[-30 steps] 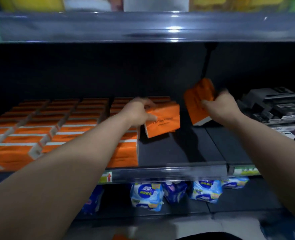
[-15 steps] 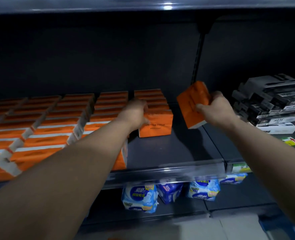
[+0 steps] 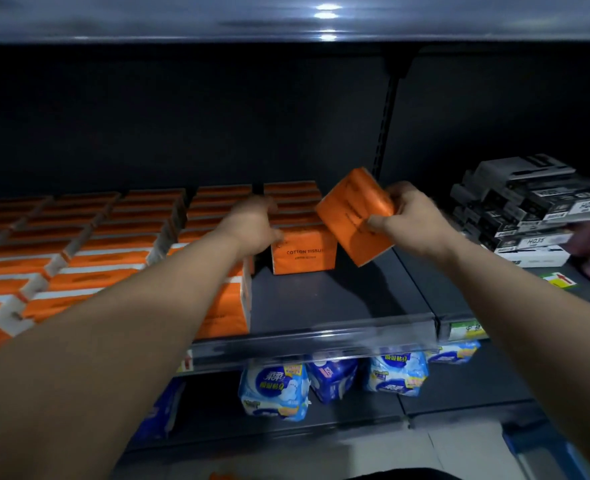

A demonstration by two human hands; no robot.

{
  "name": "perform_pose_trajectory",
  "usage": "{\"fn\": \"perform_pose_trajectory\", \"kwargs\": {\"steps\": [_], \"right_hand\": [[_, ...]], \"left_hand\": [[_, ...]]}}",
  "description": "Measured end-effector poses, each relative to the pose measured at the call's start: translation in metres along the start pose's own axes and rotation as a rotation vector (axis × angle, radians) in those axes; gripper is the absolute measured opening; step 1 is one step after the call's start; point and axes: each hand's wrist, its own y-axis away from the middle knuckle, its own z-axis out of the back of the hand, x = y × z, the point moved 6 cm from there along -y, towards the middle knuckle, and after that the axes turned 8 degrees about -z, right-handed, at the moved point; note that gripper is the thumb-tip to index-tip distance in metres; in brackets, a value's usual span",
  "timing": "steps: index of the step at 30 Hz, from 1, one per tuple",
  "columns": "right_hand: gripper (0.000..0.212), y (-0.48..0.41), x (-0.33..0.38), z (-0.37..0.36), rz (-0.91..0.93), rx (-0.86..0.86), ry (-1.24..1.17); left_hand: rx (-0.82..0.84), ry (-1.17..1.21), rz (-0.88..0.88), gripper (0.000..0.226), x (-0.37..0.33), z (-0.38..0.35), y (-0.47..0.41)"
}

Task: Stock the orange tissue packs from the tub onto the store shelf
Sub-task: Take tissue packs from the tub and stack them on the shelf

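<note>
**Two orange tissue packs at the right end of the stocked rows**

Each pack is a soft orange block with dark print. The standing pack (image 3: 302, 252) reads "COTTON TISSUE" on its front face. It stands upright on the shelf (image 3: 338, 306) at the head of its row. The left hand (image 3: 255, 225) grasps its upper left corner, thumb on the front and fingers bent over the top.

The right hand (image 3: 411, 220) clenches the tilted pack (image 3: 354, 216), thumb across its face and fingers behind. This pack is held aslant just right of the standing one; whether the two touch cannot be told.

Two packs are in hand. The stocked orange rows (image 3: 78, 258) fill the shelf to the left in several columns. At least four blue-and-white packs (image 3: 272, 389) lie on the shelf below.

Bare shelf runs from the standing pack forward to the clear front rail (image 3: 321, 341). It also runs right to the seam before the stacked black boxes (image 3: 529, 209).
</note>
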Motion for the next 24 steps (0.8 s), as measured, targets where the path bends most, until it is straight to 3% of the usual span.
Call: {"fn": "perform_pose_trajectory", "kwargs": {"steps": [4,10,18,24], "right_hand": [[0.044,0.009,0.011,-0.02,0.087,0.127,0.05],[0.038,0.013,0.021,-0.062,0.179,0.264,0.132],[0.053,0.006,0.023,-0.091,0.284,0.094,0.534],[0.045,0.004,0.017,-0.096,0.298,0.039,0.465]], "left_hand": [[-0.095,-0.004,-0.012,0.042,0.009,0.022,0.015],[-0.099,-0.154,-0.013,0.032,0.026,0.029,0.043],[-0.102,-0.204,0.036,0.041,0.04,0.024,0.055],[-0.13,-0.2,0.042,0.041,0.04,0.023,0.054]]}}
